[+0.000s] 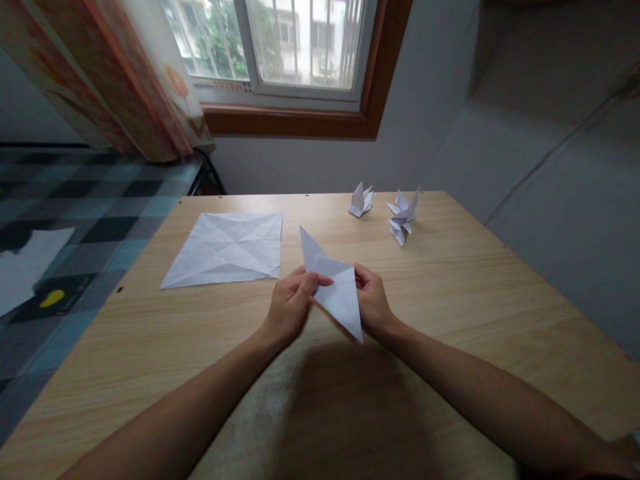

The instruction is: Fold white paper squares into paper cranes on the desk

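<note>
A folded sheet of white paper (341,291) with long pointed corners is held up above the wooden table between my two hands. My left hand (291,300) grips its left side, thumb and forefinger lying on the near face. At the right edge, my right hand (372,297) closes on the paper, its fingertips partly hidden behind it. One point of the paper rises to the upper left; another hangs to the lower right. Beyond my left hand, a creased white paper sheet (233,247) lies flat on the table.
Folded white paper figures stand at the table's far right, one (361,200) apart and others (403,215) bunched together. Left of the table (475,320), a checked cloth surface (95,193) carries loose white paper (37,263). A window (300,47) and curtain (115,73) are behind.
</note>
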`<state>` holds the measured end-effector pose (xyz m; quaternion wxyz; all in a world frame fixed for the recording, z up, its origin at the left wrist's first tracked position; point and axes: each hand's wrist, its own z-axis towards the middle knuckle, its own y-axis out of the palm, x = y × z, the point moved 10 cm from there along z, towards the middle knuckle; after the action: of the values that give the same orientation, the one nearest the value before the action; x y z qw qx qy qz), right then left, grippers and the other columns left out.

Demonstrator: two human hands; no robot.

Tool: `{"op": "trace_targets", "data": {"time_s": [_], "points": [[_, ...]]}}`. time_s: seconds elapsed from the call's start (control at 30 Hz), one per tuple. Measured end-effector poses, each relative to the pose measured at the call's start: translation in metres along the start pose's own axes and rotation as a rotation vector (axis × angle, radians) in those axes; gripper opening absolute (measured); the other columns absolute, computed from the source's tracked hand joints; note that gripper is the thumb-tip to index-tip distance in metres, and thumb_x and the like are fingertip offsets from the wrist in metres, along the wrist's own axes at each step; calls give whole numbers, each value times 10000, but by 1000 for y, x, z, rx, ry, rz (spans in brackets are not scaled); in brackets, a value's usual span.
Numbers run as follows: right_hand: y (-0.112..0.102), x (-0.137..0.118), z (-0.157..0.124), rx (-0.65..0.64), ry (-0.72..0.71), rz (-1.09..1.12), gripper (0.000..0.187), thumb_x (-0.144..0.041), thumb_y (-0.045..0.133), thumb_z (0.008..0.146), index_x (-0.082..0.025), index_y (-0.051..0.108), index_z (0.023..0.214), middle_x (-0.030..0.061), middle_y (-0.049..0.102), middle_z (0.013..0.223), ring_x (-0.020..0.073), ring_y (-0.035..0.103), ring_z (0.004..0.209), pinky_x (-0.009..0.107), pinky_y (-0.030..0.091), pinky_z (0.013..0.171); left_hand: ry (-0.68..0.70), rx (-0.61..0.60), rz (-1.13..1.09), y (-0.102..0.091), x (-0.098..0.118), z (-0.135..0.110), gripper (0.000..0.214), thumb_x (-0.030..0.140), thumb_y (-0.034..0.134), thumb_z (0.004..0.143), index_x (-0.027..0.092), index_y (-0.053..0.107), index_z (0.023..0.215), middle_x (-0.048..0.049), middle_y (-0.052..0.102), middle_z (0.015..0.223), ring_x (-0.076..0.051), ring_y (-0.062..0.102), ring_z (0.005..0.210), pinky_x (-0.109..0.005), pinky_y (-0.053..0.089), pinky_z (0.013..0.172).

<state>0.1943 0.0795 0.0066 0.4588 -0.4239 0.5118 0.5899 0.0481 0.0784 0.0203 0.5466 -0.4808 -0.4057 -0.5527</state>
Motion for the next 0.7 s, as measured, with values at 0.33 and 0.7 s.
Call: {"op": "trace_targets", "data": {"time_s": [0.33,0.7], "points": [[2,-1,1,-52,-8,198,90,-274,786,668,-224,719,701,22,737,975,189,663,874,302,531,787,3,40,-89,-1,1,2,687,217,810,636,187,571,1279,-44,669,1000,-178,645,838,-303,536,755],[-10,-6,4,45,-136,120,139,-317,800,732,-219,701,745,39,686,985,165,649,880,295,529,797,278,245,475,-24,34,-6,109,310,773,776,223,777,841,-47,339,1612,-365,156,1525,-630,140,1208]]}}
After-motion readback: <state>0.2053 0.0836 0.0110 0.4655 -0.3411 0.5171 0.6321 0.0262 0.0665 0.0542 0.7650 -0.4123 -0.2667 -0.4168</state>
